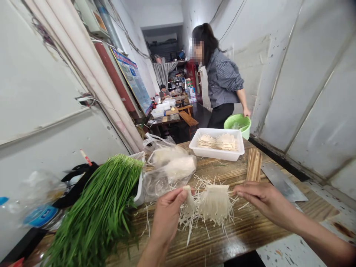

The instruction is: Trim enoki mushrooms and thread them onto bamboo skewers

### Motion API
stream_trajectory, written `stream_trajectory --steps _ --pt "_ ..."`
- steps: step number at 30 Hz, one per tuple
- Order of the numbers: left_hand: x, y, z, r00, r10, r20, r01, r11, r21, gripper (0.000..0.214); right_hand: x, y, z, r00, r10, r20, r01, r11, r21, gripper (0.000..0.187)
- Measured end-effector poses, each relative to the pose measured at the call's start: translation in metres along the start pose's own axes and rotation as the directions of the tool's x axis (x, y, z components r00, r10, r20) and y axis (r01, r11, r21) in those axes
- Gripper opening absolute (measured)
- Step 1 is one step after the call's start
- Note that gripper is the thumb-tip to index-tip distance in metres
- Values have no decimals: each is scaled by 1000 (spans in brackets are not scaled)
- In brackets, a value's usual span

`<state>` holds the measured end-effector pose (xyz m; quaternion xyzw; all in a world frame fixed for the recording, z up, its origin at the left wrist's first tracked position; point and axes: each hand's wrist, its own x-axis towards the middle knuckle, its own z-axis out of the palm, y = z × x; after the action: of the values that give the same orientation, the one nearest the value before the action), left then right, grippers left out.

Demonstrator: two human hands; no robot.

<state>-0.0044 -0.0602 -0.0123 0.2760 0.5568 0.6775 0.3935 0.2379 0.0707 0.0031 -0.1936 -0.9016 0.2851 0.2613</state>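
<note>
enoki mushrooms (214,204): left hand (168,207) pinching small bunch (189,204); right hand (257,194) fingertips together, hold unclear; poster (133,79) lettering illegible.

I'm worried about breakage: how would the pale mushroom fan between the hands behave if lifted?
The mushroom fan would probably flop, since its stems look thin. It may come apart, as loose strands litter the table around it. Such slender stems also suggest little weight.
</note>
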Motion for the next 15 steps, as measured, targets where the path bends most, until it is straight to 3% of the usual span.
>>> stream_trajectory --steps 15 --pt "0 -4 -3 999 17 50 -21 997 75 30 2 3 -5 998 27 52 -29 999 38 23"
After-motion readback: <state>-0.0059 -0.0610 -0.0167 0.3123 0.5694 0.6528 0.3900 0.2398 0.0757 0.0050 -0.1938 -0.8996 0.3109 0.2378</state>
